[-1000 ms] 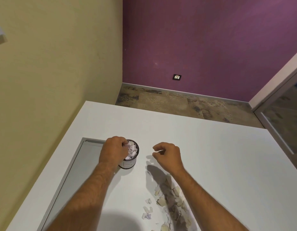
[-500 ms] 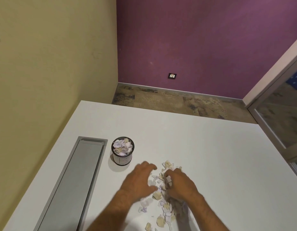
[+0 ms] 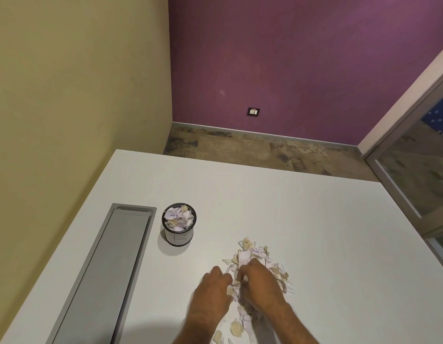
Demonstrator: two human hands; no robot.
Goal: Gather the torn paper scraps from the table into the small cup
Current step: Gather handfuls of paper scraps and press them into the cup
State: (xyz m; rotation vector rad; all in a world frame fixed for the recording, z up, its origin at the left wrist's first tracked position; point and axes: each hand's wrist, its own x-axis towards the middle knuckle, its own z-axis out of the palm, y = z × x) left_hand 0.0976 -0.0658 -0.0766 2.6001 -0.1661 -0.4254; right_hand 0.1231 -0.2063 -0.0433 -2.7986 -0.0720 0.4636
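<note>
both hands, the left hand (image 3: 213, 289) and right hand (image 3: 259, 285), curl their fingers around a clump in the pile of torn white and tan paper scraps (image 3: 255, 256) on the white counter (image 3: 314, 219), with the small black scrap-filled cup (image 3: 179, 227) up-left, nearer the left hand.

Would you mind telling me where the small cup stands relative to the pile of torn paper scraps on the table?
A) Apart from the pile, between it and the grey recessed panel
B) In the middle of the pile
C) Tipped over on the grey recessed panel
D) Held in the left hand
A: the small cup stands upright, clear of the paper scraps, with the grey panel on its other side; both hands are down at the pile.
</note>
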